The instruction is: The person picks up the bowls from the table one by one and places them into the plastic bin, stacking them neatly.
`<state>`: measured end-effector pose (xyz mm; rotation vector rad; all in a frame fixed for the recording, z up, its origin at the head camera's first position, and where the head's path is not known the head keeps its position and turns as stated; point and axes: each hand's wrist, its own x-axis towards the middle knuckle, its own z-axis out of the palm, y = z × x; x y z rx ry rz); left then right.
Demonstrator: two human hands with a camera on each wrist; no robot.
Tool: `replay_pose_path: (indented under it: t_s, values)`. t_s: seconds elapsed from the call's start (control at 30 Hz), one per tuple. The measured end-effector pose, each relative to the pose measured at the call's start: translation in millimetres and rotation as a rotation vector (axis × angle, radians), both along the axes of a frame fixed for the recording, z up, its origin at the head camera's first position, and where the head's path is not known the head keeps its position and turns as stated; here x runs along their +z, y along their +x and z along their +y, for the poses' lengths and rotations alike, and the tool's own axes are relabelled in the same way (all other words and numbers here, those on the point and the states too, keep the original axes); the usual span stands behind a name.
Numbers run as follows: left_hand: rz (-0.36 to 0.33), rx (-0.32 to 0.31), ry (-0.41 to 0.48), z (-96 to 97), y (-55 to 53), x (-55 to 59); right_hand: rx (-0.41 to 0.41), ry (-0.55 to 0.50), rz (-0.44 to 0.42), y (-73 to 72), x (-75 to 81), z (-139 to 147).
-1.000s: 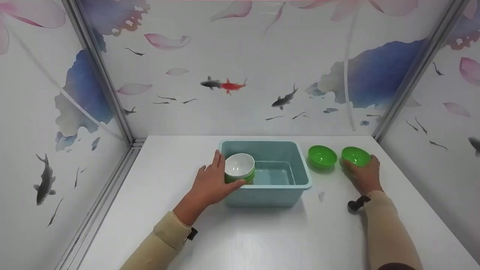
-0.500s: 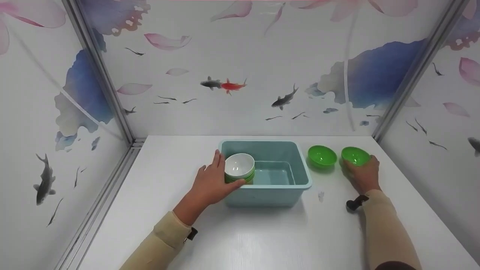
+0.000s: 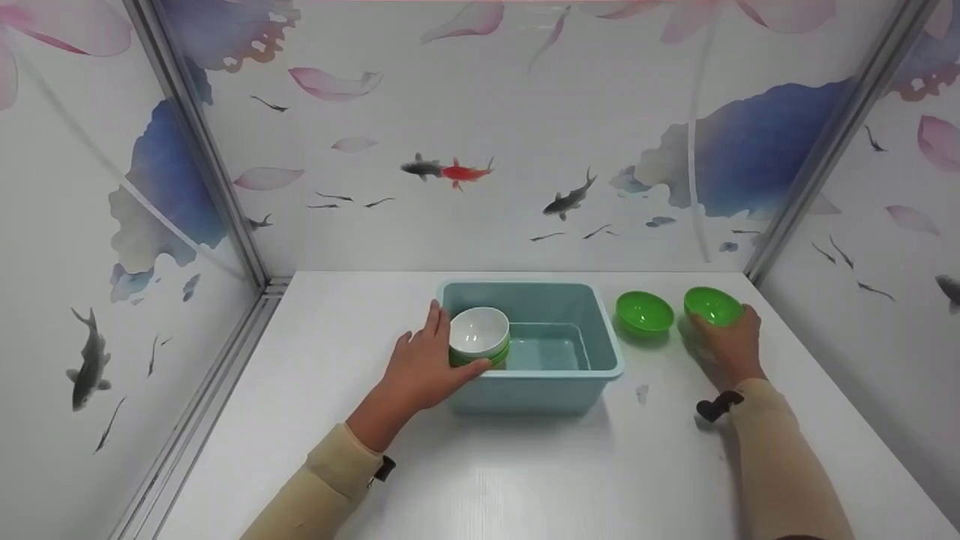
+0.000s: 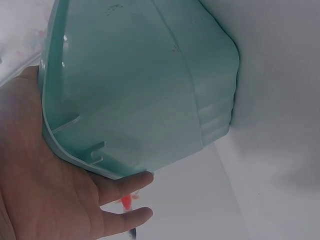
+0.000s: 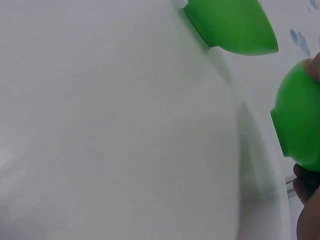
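Observation:
My right hand (image 3: 733,347) pinches the rim of a green bowl (image 3: 712,306), thumb and fingers on opposite sides. In the right wrist view this bowl (image 5: 299,117) is off the table and tilted. A second green bowl (image 3: 644,313) stands on the table just left of it. My left hand (image 3: 427,366) rests on the front left corner of a light blue plastic basin (image 3: 532,391), its fingers fairly straight along the rim. Inside the basin, beside that hand, a white bowl (image 3: 480,331) tops a stack with green rims below. The left wrist view shows the basin's outer wall (image 4: 135,95) against my palm.
The basin stands on a white table (image 3: 525,480) near the back wall (image 3: 480,232). Patterned panels with metal posts (image 3: 840,142) enclose the table on the left, back and right. A small clear mark (image 3: 642,393) lies right of the basin.
My right hand has lifted the right green bowl slightly up from the table. The left hand, basin and other bowls have stayed in place.

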<state>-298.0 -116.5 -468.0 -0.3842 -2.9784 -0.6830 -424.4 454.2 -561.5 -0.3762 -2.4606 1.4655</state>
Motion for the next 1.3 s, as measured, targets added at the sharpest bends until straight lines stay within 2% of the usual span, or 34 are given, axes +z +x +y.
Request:
replay_pose_path:
  t_s: [0.17,0.57,0.8,1.07,1.3]
  values:
    - [-0.008,0.002,0.011,0.3,-0.2,0.1,0.020,0.069,0.006,-0.1,5.4,4]
    - [-0.007,0.005,0.018,-0.2,-1.1,-1.2,0.087,0.087,0.042,6.6,22.7,-4]
    - [-0.001,0.002,0.027,-0.1,-0.7,-2.6,0.154,0.088,0.044,9.2,32.8,-18]
    - [-0.010,0.011,0.042,0.8,-0.6,-1.4,0.203,0.088,0.049,11.9,52.4,-40]
    - [-0.005,0.009,0.033,0.9,-1.6,-2.8,0.279,0.104,0.069,15.7,70.0,-62]
